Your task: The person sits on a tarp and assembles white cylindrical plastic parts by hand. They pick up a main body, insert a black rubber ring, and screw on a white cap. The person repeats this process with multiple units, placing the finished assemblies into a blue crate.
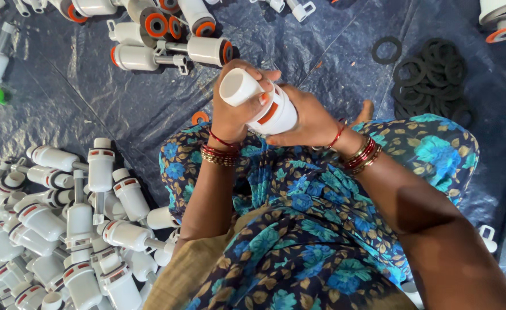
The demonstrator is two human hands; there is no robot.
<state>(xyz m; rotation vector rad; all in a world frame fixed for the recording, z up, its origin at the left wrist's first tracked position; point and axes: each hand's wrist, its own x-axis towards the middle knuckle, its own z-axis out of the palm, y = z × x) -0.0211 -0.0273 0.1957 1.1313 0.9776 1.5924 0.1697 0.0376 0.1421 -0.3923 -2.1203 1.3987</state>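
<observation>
Both hands, left hand [230, 117] and right hand [307, 120], grip the white plastic fitting [261, 103] firmly; it may slip if the fingers loosen.

White tap body [261, 103] in both hands: smooth plastic w/ slight sheen, orange band matt. Same glossy white plastic on the pile of taps [69, 229] left of the lap. Ground sheet [121, 97] under it all: crinkled blue-grey plastic tarp, shiny in creases. Black washers [431, 80] right of tap body: matt rubber. Floral dress [322, 229]: soft matt cloth
</observation>
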